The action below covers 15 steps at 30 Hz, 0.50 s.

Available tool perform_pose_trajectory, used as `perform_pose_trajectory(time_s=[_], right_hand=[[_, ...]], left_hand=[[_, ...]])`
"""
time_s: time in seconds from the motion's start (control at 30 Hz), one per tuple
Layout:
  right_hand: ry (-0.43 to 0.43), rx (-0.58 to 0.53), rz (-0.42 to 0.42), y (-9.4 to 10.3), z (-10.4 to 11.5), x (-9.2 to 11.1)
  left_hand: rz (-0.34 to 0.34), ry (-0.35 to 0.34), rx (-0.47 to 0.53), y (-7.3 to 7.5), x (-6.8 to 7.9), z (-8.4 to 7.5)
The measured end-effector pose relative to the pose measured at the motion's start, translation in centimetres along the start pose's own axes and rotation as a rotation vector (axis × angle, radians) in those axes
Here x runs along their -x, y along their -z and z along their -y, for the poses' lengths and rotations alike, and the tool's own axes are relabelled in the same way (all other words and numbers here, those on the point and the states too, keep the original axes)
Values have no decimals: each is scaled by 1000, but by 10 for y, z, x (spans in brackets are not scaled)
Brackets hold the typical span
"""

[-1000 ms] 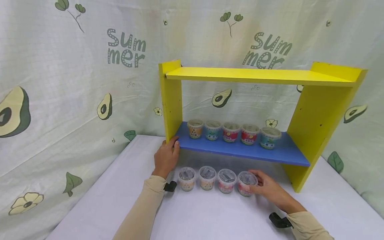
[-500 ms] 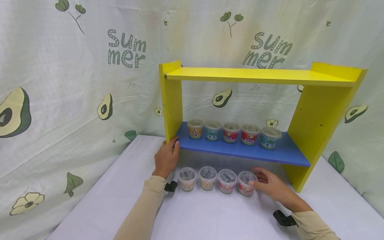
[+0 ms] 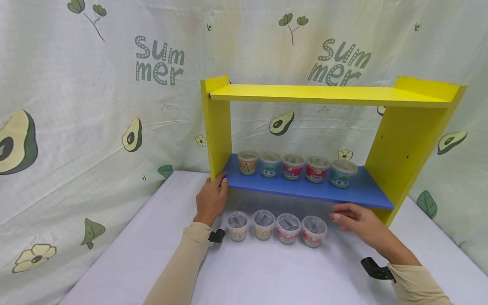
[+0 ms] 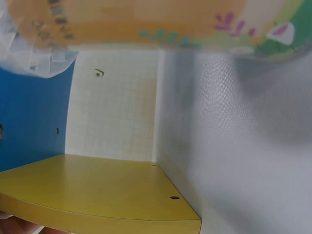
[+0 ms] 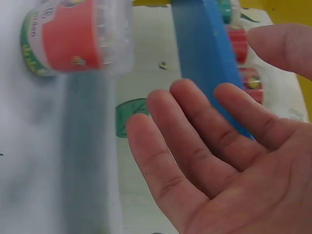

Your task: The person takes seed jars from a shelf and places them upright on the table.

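Note:
My left hand (image 3: pixel 210 201) grips the lower front edge of the left yellow side panel (image 3: pixel 219 135) of the shelf unit, beside the blue board (image 3: pixel 282 186). In the left wrist view, a bit of the fingers (image 4: pixel 19 226) shows under that panel. To the right of a pink-labelled tub with a clear lid (image 3: pixel 313 239), my right hand (image 3: pixel 362 224) hovers below the blue board's front edge, touching nothing. Its spread fingers and palm (image 5: pixel 234 170) face the right wrist camera. This tub ends a table row with another pink tub (image 3: pixel 287 237) and two orange-labelled tubs (image 3: pixel 263 232).
Several tubs with orange, teal and red labels, such as a red one (image 3: pixel 316 173), line the blue board. A yellow top board (image 3: pixel 312 94) spans the unit above them. The right side panel (image 3: pixel 409 156) stands behind my right hand. A patterned cloth (image 3: pixel 164 110) hangs behind.
My right hand has let go of the rightmost pink tub and moved right and slightly up, away from it. That tub stays in the row. My left hand keeps its hold on the panel.

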State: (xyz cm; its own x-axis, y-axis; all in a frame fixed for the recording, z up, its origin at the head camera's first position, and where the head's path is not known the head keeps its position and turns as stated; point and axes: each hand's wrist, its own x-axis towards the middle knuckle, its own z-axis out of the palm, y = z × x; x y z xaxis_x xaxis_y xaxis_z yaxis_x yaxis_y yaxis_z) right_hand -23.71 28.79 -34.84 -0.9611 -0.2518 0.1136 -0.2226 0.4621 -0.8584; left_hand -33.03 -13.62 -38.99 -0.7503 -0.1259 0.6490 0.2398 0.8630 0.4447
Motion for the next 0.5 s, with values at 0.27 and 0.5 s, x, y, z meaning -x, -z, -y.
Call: perform_pose_trajectory(time_s=[0.27,0.5], right_hand=[[57,12,-3,21,24,-1],[132,8,-101,37,33,-7]], left_hand=[[-10,3,-2,0,1,0],[-19,-5,-2,-1,1,1]])
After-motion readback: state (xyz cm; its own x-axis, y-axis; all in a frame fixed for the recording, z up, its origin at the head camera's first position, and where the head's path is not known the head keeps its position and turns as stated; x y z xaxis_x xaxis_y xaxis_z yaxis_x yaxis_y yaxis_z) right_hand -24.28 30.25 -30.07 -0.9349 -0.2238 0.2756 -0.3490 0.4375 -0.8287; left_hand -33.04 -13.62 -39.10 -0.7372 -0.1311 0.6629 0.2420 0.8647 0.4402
